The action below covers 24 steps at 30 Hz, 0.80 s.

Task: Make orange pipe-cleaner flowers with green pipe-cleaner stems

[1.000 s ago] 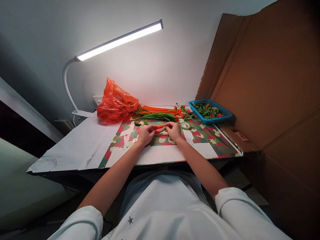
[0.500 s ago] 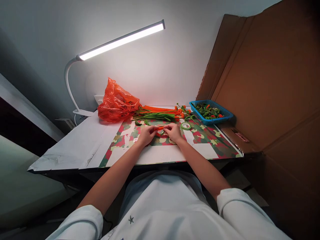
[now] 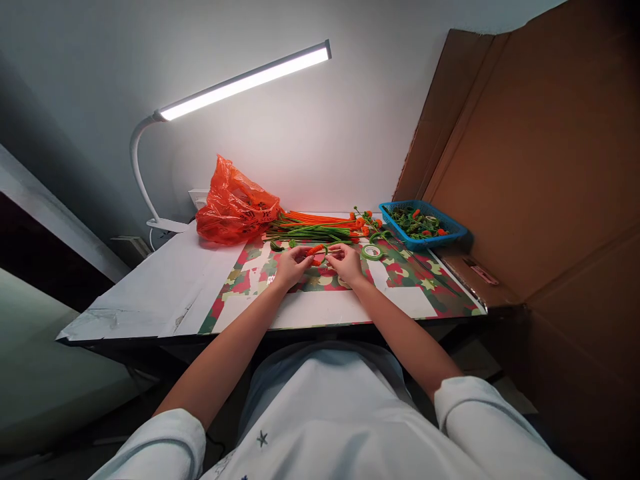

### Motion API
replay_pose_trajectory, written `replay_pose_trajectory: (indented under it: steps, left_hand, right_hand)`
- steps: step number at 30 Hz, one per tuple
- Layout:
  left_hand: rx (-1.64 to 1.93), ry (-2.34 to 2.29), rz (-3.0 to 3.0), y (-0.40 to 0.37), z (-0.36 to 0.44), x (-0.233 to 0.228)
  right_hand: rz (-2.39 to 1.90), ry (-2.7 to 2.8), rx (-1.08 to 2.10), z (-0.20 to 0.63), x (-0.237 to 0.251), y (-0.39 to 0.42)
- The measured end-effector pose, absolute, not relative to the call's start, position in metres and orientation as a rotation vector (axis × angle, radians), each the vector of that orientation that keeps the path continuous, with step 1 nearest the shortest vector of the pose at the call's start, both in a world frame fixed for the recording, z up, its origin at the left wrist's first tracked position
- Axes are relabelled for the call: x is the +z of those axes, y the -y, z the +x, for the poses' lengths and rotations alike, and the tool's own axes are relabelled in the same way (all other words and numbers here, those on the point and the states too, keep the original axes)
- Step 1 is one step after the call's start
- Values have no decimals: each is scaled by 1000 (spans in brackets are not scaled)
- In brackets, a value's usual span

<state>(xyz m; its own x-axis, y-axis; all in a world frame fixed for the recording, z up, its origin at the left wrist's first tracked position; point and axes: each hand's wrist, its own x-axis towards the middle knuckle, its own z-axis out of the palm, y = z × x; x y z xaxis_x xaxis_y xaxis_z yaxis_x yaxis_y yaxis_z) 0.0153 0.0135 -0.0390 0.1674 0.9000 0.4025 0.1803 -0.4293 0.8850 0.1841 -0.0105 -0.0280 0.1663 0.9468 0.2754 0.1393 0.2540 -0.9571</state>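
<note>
The left hand [image 3: 291,265] and the right hand [image 3: 347,261] meet over the patterned mat [image 3: 430,283], fingers pinched shut on a small orange coil [image 3: 316,250] with a green strand at its right end (too small to tell how the two join). The coil sits between the fingertips, just above the mat, near its far edge.

Half a second ago the orange piece lay lower and flatter between the hands; now it is raised a little and curled tighter, and the left hand has turned its fingers up. The arms have hardly shifted.

Just beyond the hands lies a bundle of orange and green stems [image 3: 313,227], running sideways along the back of the table [image 3: 145,293]. A green tape roll [image 3: 371,252] lies just right of the right hand, and farther right a blue basket [image 3: 453,235] of green and orange pieces sits at the table's corner, against a cardboard wall [image 3: 540,167]. An orange plastic bag [image 3: 233,203] rests at the back left, beside the base of a desk lamp [image 3: 240,81]. Bare white tabletop spreads to the left of the mat, and a strip of mat lies free between the hands and the near edge.
</note>
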Motion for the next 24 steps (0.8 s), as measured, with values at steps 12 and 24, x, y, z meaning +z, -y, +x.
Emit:
replay_pose_trajectory:
  steps: [12, 24]
  left_hand:
    - [1262, -981, 1697, -9, 16, -35]
    - [1284, -1117, 1728, -12, 11, -40]
  right_hand:
    - [-1145, 1248, 880, 180, -29, 13]
    - [-1165, 1138, 1035, 185, -25, 8]
